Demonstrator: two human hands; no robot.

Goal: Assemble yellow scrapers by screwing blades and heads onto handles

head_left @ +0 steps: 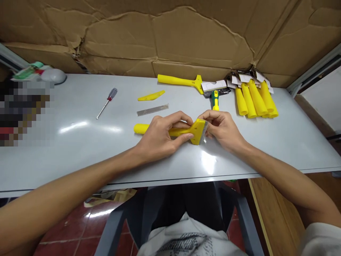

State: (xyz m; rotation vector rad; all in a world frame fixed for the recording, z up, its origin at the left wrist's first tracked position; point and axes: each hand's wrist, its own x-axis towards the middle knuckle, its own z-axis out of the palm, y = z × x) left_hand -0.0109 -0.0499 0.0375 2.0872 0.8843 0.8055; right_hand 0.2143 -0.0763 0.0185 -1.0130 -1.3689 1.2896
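A yellow scraper [197, 132] with a grey metal blade lies across my hands, just above the table. My left hand [165, 137] is closed round its handle near the head, thumb against the head's lower side. Fingers of my right hand [223, 127] pinch at the blade edge of the head; how much they grip is partly hidden. Beyond the hands lie a flat metal blade strip [152, 110] and a loose yellow plastic piece [151, 95]. A short green and yellow tool [215, 100] stands out behind my right hand.
A screwdriver [107, 102] lies at the left. Another yellow scraper [177, 81] rests at the back, and several yellow-handled scrapers [255, 97] with card sleeves are piled at the right. Cardboard [122, 39] lines the back. A white rounded object [53, 75] sits far left.
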